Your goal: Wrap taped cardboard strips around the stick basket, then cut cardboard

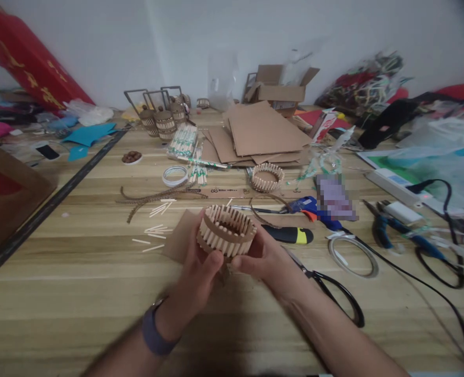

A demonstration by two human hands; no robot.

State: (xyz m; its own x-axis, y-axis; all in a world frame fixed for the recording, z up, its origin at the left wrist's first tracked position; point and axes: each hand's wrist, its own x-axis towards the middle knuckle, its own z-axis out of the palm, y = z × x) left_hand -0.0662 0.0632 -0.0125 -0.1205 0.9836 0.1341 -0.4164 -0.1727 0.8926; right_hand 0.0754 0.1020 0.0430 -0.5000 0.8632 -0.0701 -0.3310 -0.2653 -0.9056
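A ring of upright wooden sticks (226, 242) with brown cardboard bands is held up over the table. My left hand (200, 272) grips it from the left, thumb on its near side. From the right, my right hand (261, 259) closes on the same ring, its thumb pressed near the lower front edge. A small brown strip end hangs below it, between the thumbs. Just behind the left hand lies a square of cardboard (177, 242). A black and yellow utility knife (290, 234) and black-handled scissors (334, 288) lie beside the right hand.
Another stick ring (267, 178) stands farther back. Loose sticks (159, 229) and brown strips (149, 195) lie left. A blue glue gun (305, 205), tape roll (353, 255) and pliers (405, 230) lie right. Cardboard sheets (267, 131) and small lidded buckets (165, 123) stand behind.
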